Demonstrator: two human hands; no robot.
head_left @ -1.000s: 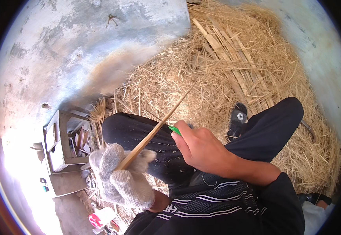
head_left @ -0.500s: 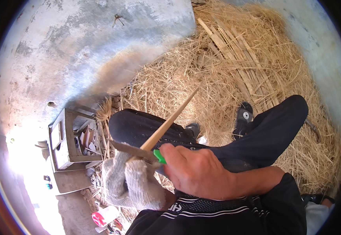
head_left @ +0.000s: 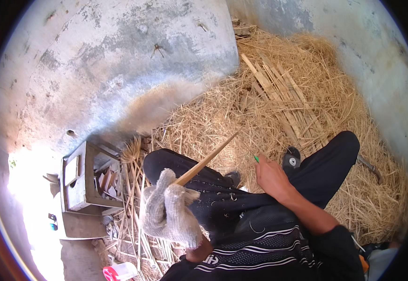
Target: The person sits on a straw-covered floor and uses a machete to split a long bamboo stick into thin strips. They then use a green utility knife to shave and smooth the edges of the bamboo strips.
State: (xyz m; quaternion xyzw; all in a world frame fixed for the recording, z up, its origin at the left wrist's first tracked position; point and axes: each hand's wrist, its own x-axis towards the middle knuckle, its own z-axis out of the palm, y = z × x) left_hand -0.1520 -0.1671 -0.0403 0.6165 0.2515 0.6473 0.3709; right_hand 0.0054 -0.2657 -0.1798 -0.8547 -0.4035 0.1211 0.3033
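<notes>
My left hand (head_left: 170, 214), in a whitish knitted glove, is closed round the thick end of a tapered wooden stick (head_left: 207, 160). The stick's pointed end slants up and away to the right, over my dark trousers and the straw. Apart from the stick, my bare right hand (head_left: 273, 178) is held above my lap near the right shin, fingers curled round a knife. Only a bit of the knife's green handle (head_left: 256, 158) shows past the fingers; its blade cannot be made out. Small pale shavings (head_left: 232, 195) are scattered over the trousers.
Loose straw (head_left: 218, 117) covers the floor, with long flat wooden strips (head_left: 279, 89) at the back right. Left of me stand an open wooden cabinet (head_left: 90, 199) and a small brush-like bundle (head_left: 131, 151). A red-lidded container (head_left: 119, 271) lies lower left. Concrete walls (head_left: 133, 56) rise behind.
My right hand has moved away from the stick to the right with the knife, whose blade lay across the stick before. The left hand still grips the stick, and the view has shifted slightly.
</notes>
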